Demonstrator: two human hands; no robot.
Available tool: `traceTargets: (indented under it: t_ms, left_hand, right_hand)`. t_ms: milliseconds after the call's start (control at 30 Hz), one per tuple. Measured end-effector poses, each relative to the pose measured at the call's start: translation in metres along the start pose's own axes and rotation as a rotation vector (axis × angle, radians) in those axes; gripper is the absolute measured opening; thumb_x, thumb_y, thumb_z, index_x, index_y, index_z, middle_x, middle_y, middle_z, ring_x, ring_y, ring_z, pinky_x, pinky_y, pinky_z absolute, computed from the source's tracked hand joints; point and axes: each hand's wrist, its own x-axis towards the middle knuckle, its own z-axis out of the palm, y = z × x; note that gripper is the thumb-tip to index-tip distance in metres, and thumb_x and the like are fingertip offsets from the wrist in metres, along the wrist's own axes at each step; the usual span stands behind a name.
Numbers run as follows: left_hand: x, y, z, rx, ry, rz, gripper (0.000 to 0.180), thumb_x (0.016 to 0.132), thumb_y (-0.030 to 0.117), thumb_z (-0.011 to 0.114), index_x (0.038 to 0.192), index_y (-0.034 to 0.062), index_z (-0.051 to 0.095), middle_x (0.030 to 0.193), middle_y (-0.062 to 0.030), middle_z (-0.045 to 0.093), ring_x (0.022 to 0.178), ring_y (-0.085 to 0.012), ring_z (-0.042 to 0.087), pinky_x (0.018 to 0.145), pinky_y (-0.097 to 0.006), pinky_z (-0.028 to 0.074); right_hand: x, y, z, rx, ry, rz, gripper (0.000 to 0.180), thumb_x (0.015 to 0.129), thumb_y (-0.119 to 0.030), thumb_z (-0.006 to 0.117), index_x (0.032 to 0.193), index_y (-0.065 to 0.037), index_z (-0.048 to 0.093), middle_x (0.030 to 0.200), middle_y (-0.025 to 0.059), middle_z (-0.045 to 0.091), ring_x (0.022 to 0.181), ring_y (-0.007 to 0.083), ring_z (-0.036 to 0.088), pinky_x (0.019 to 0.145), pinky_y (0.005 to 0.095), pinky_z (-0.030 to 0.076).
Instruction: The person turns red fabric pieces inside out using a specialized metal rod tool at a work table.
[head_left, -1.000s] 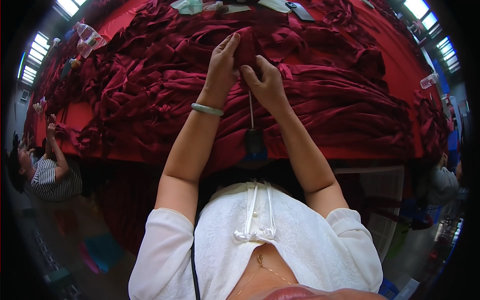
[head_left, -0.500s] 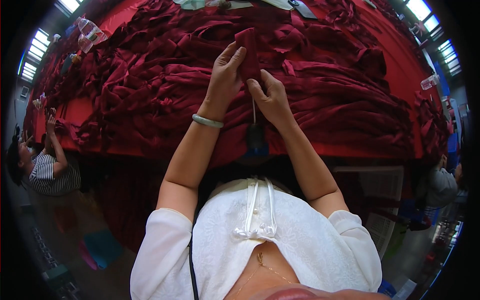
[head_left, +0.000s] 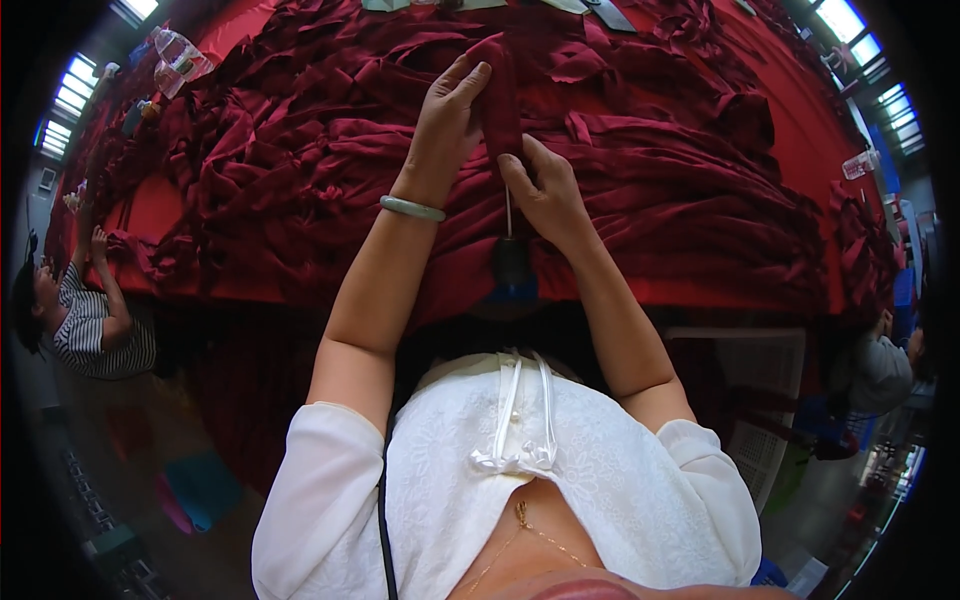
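A narrow strip of dark red fabric [head_left: 502,105] stretches between my two hands above the table. My left hand [head_left: 447,118], with a pale bangle on its wrist, is closed on the strip's upper part, thumb against the cloth. Lower down, my right hand [head_left: 548,190] pinches the strip between thumb and fingers. A thin metal rod [head_left: 508,213] rises from a dark cylindrical base [head_left: 512,262] at the table's near edge. Its top disappears at the strip's lower end, so I cannot tell whether it runs inside the cloth.
Heaped dark red fabric strips [head_left: 330,150] cover much of the red-topped table [head_left: 800,120]. Plastic bottles [head_left: 180,60] lie at the far left, another bottle [head_left: 860,164] at the right. A person in stripes [head_left: 90,320] is on the left. A white plastic crate [head_left: 800,370] stands below the table, right.
My left hand has moved up and slightly left, while my right hand has shifted slightly right. More of the strip's length now shows between them.
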Motion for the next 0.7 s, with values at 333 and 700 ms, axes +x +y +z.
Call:
traceTargets:
  t_ms: [333,700]
  left_hand:
    - [-0.018,-0.005,-0.002,-0.005,-0.055,-0.006,0.047,0.092,0.001,0.054,0.136,0.0114,0.044,0.105,-0.0023,0.063,0.089,-0.009,0.063,0.072,-0.023,0.055]
    - [-0.024,-0.013,-0.014,0.15,-0.153,0.053,0.051,0.095,0.006,0.05,0.143,0.0109,0.034,0.104,-0.0021,0.061,0.082,-0.005,0.059,0.058,-0.018,0.047]
  right_hand:
    - [-0.001,0.01,-0.002,0.134,0.02,0.049,0.014,0.094,-0.016,0.054,0.086,-0.005,0.053,0.065,-0.0068,0.046,0.056,0.0,0.039,0.048,0.0181,0.031]
    - [0.084,0.012,-0.008,-0.074,0.19,-0.195,0.035,0.089,-0.03,0.062,0.092,0.005,0.06,0.072,0.0151,0.064,0.064,0.0184,0.058,0.061,0.0296,0.047]
